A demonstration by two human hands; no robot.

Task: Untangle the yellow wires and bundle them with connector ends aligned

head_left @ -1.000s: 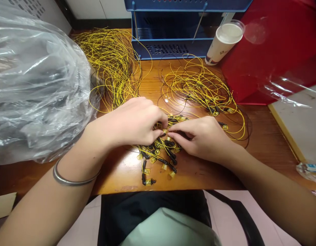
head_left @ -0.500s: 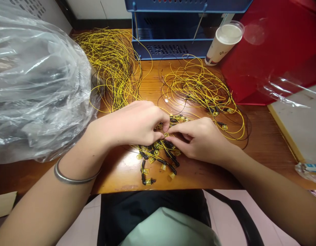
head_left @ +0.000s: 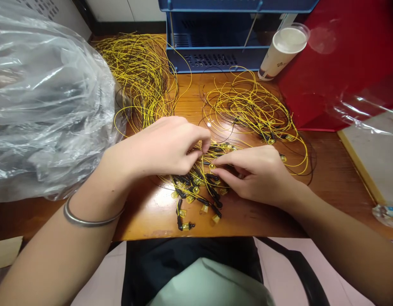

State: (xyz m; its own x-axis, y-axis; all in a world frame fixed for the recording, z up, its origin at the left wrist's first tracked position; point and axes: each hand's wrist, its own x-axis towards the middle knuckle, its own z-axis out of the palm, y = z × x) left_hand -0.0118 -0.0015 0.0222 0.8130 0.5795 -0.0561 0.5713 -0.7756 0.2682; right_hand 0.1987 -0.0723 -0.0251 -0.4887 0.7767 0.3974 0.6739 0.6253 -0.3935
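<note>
My left hand (head_left: pixel 179 146), a metal bangle on its wrist, is closed in a pinch above the middle of the pile. A thin yellow wire (head_left: pixel 203 159) runs down from its fingertips, which seem to grip it. Just to the right, thumb and forefinger of my right hand (head_left: pixel 252 174) pinch a small clear-yellow lantern-shaped lamp (head_left: pixel 212 167) with a black stem pointing left. Beneath and in front of both hands lies a heap of similar lamps with black fittings (head_left: pixel 196 190) on yellow and black wires. The wires' far ends under my left hand are hidden.
A thick bundle of yellow and black wires (head_left: pixel 142 76) lies at the back left. More wired lamps (head_left: pixel 250 106) lie at the back right. Around the table (head_left: pixel 247 221) are a plastic bag (head_left: pixel 56 114), blue rack (head_left: pixel 215 60), paper cup (head_left: pixel 281 53) and red box (head_left: pixel 339 63).
My left hand has drawn slightly up and left, away from my right fingertips. The lamp stays in my right pinch. The whole view has shifted a little.
</note>
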